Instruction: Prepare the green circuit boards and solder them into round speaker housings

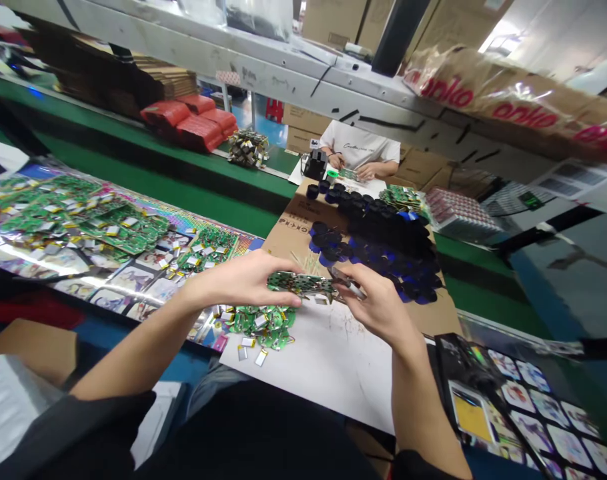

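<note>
My left hand (243, 279) is closed around the left end of a green circuit board panel (303, 284), held edge-on above the white work surface (333, 367). It may be more than one board; I cannot tell. At the panel's right end, my right hand (378, 303) holds a slim grey-and-dark tool (352, 287), mostly covered by the fingers, so its kind is unclear. Below my left hand lies a pile of green circuit boards (271, 323) with small silver battery cells. One loose battery cell (261, 358) rests near the pile's front.
Many black-and-blue round parts (378, 243) cover a cardboard sheet (291, 230) ahead. More circuit boards (83, 213) are heaped on the left. A shelf beam (283, 70) crosses above. Across the green conveyor (243, 190) sits a person in a white shirt (361, 143), hands on boards.
</note>
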Motion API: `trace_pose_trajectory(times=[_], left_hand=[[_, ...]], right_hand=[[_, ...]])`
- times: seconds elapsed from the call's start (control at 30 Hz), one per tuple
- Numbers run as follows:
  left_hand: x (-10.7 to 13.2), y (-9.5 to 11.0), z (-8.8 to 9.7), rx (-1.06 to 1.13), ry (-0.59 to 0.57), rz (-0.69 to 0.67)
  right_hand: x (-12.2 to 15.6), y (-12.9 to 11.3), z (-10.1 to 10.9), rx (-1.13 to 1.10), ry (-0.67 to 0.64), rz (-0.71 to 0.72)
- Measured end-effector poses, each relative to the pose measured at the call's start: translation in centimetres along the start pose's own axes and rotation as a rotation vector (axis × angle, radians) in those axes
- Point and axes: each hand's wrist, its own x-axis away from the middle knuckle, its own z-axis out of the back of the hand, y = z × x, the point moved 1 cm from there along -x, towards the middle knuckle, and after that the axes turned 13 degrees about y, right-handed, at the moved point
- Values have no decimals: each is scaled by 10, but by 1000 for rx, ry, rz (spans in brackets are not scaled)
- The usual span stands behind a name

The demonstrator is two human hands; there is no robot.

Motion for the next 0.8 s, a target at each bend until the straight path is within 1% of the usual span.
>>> trace_pose_trajectory(times=[0.07,0.13,0.2,0.27,0.37,0.43,0.53,0.6,0.63,0.7,0.8], left_hand=[[-10,-4,0,16,134,-9],[-19,-14,-3,85,258,-21],[-25,-24,-10,130,309,-36],[-28,-29,-18,175,314,-20],[-26,-24,-25,256,281,37],[-23,-16,-24,267,247,26],[-18,-4,-15,273,225,-39],[-15,0,-8,335,217,-27],[-13,1,-4,361,211,-13],[-10,1,1,368,213,-11],[-4,-4,5,363,249,-75]], right_hand=[[-2,-2,-1,39,-44,13],[-4,-5,-3,71,-81,27],[-6,-10,-4,83,-86,47],[-10,-16,-3,65,-41,67],[-14,-17,6,13,110,35],[-13,-12,14,-16,194,-51],[-6,-1,23,-55,266,-246],[-1,4,26,-104,307,-354],[0,5,26,-144,323,-382],[-1,4,26,-240,333,-376],[-6,-2,23,-335,315,-307]])
